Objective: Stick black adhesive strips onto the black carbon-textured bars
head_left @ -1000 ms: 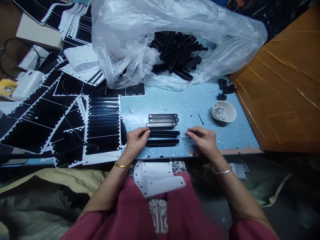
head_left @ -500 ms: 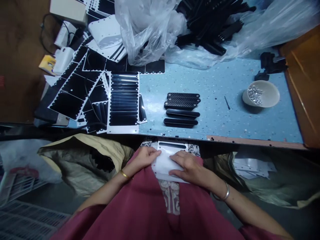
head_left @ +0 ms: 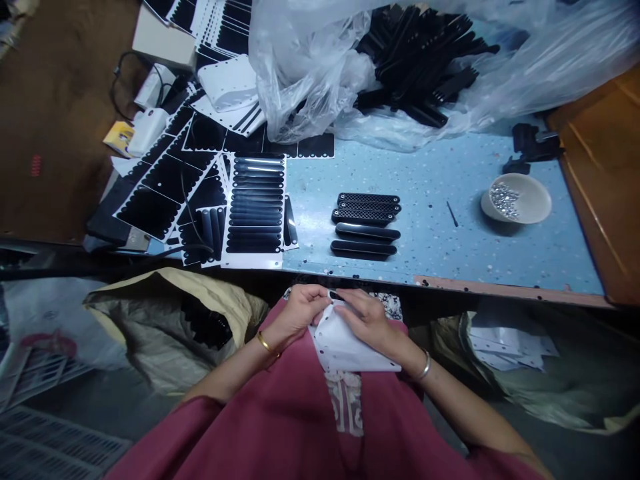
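A white backing sheet [head_left: 350, 347] lies in my lap, its top edge curled up. My left hand [head_left: 300, 312] grips that edge on the left, fingers closed. My right hand [head_left: 367, 319] pinches a black strip sticker [head_left: 336, 295] at the sheet's top. On the blue table [head_left: 440, 247] just beyond, two smooth black bars [head_left: 365, 241] lie side by side below three textured black bars [head_left: 367, 207].
Sheets of black stickers [head_left: 255, 210] cover the table's left. A clear plastic bag [head_left: 310, 73] holding several black parts lies at the back. A small white bowl of shiny bits [head_left: 517, 199] sits at right, beside a brown board [head_left: 605, 167]. Sacks lie under the table.
My hands left the black bars on the table and dropped to my lap. The white sheet, flat half a second ago, is now lifted at its top with both hands pinching it.
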A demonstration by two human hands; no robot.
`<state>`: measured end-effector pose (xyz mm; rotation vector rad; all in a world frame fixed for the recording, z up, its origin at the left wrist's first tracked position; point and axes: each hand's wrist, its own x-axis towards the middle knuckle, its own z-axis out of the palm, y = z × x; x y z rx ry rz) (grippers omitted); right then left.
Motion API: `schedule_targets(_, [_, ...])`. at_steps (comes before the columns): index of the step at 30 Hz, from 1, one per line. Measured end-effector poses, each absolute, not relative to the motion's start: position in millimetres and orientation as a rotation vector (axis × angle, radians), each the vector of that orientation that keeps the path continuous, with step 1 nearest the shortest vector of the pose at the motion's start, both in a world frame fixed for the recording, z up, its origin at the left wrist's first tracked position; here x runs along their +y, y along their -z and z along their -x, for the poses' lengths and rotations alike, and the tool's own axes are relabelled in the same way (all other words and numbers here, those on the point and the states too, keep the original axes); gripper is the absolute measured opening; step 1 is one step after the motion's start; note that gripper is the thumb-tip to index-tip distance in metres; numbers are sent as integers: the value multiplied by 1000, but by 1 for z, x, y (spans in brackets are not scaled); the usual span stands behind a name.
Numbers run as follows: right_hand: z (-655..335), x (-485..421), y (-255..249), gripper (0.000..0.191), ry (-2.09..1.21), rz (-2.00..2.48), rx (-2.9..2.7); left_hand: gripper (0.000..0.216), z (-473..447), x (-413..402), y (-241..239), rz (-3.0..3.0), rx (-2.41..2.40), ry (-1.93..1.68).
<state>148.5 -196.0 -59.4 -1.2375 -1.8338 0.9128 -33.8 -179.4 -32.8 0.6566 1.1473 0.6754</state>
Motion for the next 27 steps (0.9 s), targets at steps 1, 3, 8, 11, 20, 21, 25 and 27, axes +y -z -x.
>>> schedule_targets(1, [-146,-195,60,23,-1026,1243,-1754,29,33,-179,31,-617,1127,-691])
schedule_targets(3, [-144,-196,60,21,-1241,1254,-1577,30,33,-178,30,-570,1087,-700])
schedule_targets(8, [-147,-196,58,15,-1597,1262,-1198,27,33,-177,28,-587,1034,-685])
schedule_targets(11, [-142,-196,59,17,-1770,1258,-945,26,34,-176,25,-604,1021,-669])
schedule_targets(20, [-190,-175,9,18,-1330,1269,-562,21,54,-174,60,-1172,1309,-523])
schedule_targets(21, [-201,-171,0,17,-1250,1253,-579,21,57,-171,63,-1350,1358,-480])
schedule_targets(25, [-226,-153,-25,16,-877,1368,-911,18,63,-156,47,-1855,1443,-425])
schedule_targets(27, [-224,-143,-28,14,-611,1450,-1276,21,58,-147,25,-1860,1431,-543])
